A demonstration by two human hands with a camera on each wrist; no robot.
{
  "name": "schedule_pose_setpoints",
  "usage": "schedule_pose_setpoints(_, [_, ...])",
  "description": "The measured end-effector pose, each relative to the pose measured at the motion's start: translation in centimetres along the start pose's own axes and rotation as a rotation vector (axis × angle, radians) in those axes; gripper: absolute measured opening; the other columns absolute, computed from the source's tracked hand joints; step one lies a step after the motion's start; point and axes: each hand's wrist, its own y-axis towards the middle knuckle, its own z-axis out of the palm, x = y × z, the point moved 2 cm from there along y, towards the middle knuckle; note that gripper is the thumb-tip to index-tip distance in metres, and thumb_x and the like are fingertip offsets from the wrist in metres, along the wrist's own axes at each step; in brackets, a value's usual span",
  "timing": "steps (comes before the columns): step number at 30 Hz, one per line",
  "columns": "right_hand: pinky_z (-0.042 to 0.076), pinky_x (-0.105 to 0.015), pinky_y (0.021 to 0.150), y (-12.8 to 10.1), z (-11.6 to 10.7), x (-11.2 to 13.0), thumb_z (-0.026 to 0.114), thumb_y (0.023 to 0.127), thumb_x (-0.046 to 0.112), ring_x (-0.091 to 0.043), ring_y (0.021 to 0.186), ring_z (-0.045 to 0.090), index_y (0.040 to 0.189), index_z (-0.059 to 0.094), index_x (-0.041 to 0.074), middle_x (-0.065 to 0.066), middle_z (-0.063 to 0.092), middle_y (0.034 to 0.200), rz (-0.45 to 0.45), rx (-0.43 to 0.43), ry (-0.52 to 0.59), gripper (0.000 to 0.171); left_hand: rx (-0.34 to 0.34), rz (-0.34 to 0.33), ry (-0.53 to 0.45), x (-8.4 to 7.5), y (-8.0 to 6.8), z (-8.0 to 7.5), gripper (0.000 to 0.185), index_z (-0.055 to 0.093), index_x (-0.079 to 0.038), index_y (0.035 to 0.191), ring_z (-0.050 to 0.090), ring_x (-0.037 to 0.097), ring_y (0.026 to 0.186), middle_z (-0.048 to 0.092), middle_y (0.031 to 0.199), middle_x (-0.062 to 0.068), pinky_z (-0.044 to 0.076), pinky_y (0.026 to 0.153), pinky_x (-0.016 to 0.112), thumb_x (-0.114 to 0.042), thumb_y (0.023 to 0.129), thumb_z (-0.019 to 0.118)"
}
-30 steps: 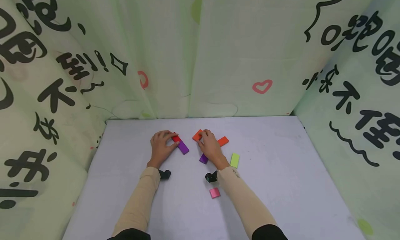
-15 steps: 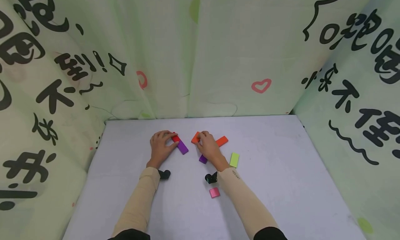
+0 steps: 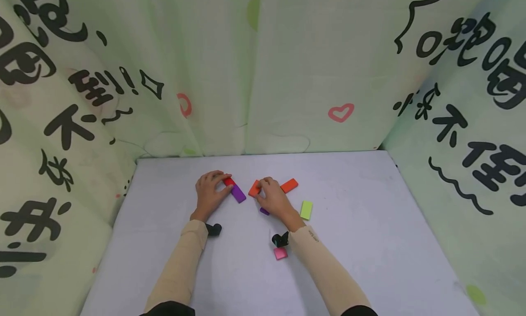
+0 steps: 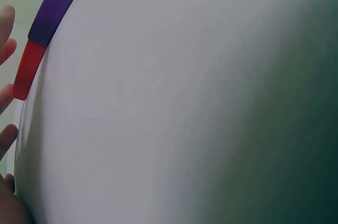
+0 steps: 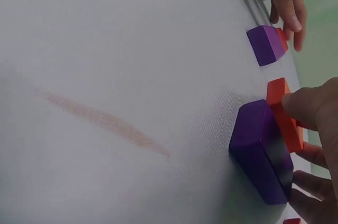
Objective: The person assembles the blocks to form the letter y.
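Observation:
My left hand [image 3: 208,195] pinches a red block [image 3: 228,181] between thumb and fingers, toward the back of the table. End to end with it lies a purple block [image 3: 238,193], in line in the left wrist view too. Across a small gap, my right hand [image 3: 274,198] grips an orange block [image 5: 284,113], thumb on its near side. Beside that, a second purple block [image 5: 259,150] stands close under the right hand, mostly hidden from the head view. Another orange block [image 3: 289,185] lies just past the right knuckles.
A lime-green block [image 3: 306,210] lies right of the right wrist. Nearer, a pink block [image 3: 281,253] sits by the black wrist camera [image 3: 280,239]. The white table [image 3: 361,243] meets printed curtains [image 3: 287,78] at the back and sides.
My right hand has shifted the orange block left and a little nearer, toward the purple block by my left hand. The left hand keeps its place on the red block.

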Motion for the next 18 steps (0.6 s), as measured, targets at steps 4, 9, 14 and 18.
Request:
schedule_pose_setpoints(4, [0.050,-0.049,0.113,-0.23,0.09,0.10,0.071,0.099,0.023,-0.035,0.137,0.055,0.125,0.063,0.010,-0.018,0.055,0.148,-0.002,0.004,-0.009,0.030,-0.019,0.068,-0.023,-0.14,-0.32,-0.05,0.038,0.075,-0.026,0.127,0.046,0.040,0.140,0.062,0.142,0.009,0.026,0.116,0.067,-0.039,0.091,0.079])
schedule_pose_setpoints(9, [0.051,-0.049,0.112,-0.47,-0.01,0.23,0.072,0.098,0.023,-0.035,0.134,0.055,0.125,0.063,0.011,-0.017,0.056,0.145,-0.014,0.000,-0.021,0.031,0.037,0.107,0.001,-0.40,-0.59,0.11,0.038,0.076,-0.028,0.127,0.045,0.039,0.143,0.058,0.148,0.009,0.027,0.117,0.067,-0.039,0.090,0.080])
schedule_pose_setpoints(14, [0.049,-0.048,0.114,-0.45,0.00,0.20,0.071,0.098,0.022,-0.033,0.135,0.053,0.125,0.062,0.012,-0.016,0.055,0.144,-0.021,0.018,-0.020,0.031,0.058,0.096,0.014,-0.70,-0.72,0.03,0.034,0.078,-0.027,0.123,0.047,0.036,0.144,0.056,0.151,0.010,0.025,0.120,0.067,-0.036,0.090,0.081])
schedule_pose_setpoints(18, [0.050,-0.048,0.113,-0.41,0.15,0.24,0.072,0.097,0.022,-0.034,0.135,0.053,0.124,0.063,0.011,-0.016,0.056,0.142,-0.041,0.019,-0.022,0.030,0.065,0.078,0.013,-0.77,-0.86,-0.13,0.032,0.079,-0.027,0.121,0.048,0.035,0.144,0.056,0.150,0.010,0.024,0.120,0.066,-0.036,0.090,0.081])
